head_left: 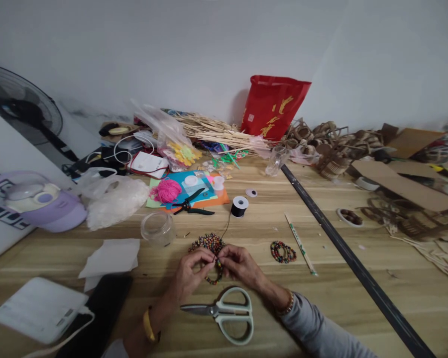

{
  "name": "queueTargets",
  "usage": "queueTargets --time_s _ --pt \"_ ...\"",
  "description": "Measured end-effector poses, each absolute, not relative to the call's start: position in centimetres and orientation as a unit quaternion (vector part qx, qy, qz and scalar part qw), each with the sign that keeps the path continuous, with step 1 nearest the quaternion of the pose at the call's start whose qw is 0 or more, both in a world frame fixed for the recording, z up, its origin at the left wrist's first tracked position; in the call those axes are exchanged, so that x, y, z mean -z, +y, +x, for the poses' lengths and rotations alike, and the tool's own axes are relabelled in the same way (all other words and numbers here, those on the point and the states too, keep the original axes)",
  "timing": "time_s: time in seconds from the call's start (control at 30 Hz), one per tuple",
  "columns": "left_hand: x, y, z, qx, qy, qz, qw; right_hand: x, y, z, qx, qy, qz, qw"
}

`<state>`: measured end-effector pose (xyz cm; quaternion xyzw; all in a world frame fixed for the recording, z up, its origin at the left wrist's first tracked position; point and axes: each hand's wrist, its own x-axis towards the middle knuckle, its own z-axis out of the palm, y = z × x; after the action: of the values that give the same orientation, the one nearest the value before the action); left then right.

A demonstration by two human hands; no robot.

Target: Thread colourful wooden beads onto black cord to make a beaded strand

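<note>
Nearest on the wooden surface (261, 278), a pair of scissors (216, 309) with pale handles lies just in front of the person, blades pointing left, while a white box-shaped device (41, 308) with a cable plugged in sits well to the left. Just beyond the scissors, the left hand (190, 273) and right hand (242, 268) meet, the thumb and forefinger of each pinched together at a thin dark cord (227, 227). The multicoloured beads (208, 242) lie bunched directly beyond the fingers, with a loop of them curving below the fingertips toward the scissors. To the right, well apart from the hands, rests a beaded coil (283, 258), with a slim wrapped stick (300, 244) beside it. The cord runs back to an upright black spool (239, 208); left of the beads stands a clear jar (158, 229). Farther back, dark-handled cutters (188, 205) lie partly over coloured sheets (220, 195), near pink yarn (166, 191). Farthest off, a red bag (274, 107) leans against the wall.
</note>
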<state>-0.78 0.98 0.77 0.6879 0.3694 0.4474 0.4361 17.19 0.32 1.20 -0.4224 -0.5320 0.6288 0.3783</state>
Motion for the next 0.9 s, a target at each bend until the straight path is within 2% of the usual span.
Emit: queueTargets --time_s 0.23,0.6,0.77,0.9 --pt "-0.61 0.98 -0.80 -0.458 0.357 0.660 0.477 -1.25 0.09 16.79 -0.682 -0.475 -0.392 0.394" --pt "-0.59 0.90 -0.88 -0.452 0.366 0.646 0.494 -1.65 -0.34 16.53 -0.668 -0.484 -0.419 0.379" --pt "-1.00 0.79 -0.95 -0.450 0.358 0.667 0.473 -1.62 -0.29 16.54 -0.652 -0.495 -0.427 0.383" --pt "-1.25 0.74 -0.93 -0.451 0.347 0.709 0.417 -1.08 -0.26 16.68 -0.650 -0.499 -0.433 0.375"
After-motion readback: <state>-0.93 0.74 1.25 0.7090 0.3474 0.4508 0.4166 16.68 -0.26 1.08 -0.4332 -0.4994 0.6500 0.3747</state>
